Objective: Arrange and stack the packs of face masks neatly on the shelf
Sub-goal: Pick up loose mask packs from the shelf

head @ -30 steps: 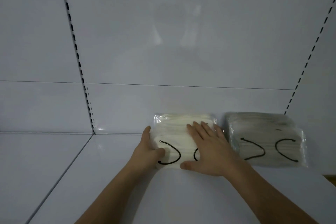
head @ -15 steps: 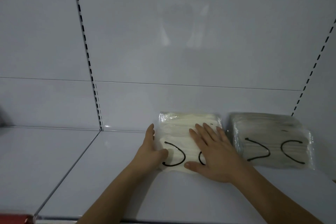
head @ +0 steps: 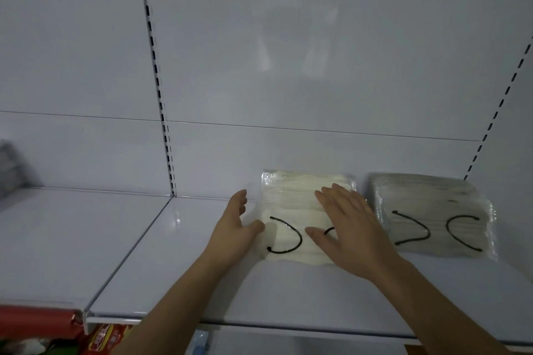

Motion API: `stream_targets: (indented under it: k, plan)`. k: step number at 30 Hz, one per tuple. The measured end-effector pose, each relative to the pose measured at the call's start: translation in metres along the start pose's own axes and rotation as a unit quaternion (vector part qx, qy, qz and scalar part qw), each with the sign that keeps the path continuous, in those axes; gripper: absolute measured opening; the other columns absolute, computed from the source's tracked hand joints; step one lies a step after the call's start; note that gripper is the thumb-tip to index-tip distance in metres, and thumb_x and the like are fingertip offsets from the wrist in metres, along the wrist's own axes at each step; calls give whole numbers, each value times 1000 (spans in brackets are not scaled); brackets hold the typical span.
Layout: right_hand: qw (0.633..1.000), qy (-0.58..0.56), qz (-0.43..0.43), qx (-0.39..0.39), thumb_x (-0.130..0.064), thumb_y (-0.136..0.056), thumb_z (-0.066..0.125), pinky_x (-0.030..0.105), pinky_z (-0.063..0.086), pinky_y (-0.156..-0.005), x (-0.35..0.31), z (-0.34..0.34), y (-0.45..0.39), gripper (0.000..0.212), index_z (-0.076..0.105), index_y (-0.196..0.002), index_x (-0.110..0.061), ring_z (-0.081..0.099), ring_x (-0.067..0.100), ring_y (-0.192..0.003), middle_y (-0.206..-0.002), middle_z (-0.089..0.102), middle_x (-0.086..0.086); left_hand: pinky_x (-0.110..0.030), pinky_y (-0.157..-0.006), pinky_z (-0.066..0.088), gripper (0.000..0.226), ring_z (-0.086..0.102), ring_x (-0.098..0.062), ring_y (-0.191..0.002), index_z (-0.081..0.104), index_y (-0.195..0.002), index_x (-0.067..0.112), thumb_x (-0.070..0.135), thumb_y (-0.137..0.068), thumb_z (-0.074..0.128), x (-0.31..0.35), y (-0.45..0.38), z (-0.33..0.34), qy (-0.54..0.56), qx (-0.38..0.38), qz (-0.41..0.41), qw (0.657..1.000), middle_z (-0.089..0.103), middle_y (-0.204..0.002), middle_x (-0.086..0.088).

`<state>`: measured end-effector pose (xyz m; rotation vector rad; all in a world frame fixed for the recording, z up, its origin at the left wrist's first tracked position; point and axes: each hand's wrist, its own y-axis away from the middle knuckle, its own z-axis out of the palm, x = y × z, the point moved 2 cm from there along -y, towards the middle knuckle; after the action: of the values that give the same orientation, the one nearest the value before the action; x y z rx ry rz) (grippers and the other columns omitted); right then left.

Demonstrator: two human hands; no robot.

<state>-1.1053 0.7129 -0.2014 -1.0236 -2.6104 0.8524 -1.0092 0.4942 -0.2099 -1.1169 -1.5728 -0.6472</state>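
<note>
Both hands, fingers open, square the cream mask pack (head: pixel 291 210) on the shelf (head: pixel 178 277): left hand (head: pixel 233 232) beside it, right hand (head: pixel 350 228) flat on top; next likely nudging it toward the grey pack (head: pixel 432 216).

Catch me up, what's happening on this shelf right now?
A person is squaring up a white pack of masks on the shelf. The left hand is open against the pack's left edge, and the right hand lies flat over its right half. A grey pack lies just to the right, with a narrow gap between them. Nothing is stacked yet.
</note>
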Motion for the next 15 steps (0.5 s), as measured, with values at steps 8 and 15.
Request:
stream_targets:
  k: [8,15]
  plan:
    - [991,-114,-43,59,-43,-96,47,38,42,-109,-85,-1,-16,44,65,-124,-15,53,21,-125,-126,63,0,-21,-98,41,37,55,-8,-123,55,-135,27,25,-99,59,-4,25,-44,-28,104,60,992,59,-133,13]
    - [977,-199,-58,44,-43,-95,49,21,38,-100,-205,1,-42,39,65,-121,-18,52,9,-116,-120,63,-7,-4,-79,47,16,63,6,-95,70,-102,26,26,-101,54,-14,56,-133,-17,166,96,981,71,-100,17]
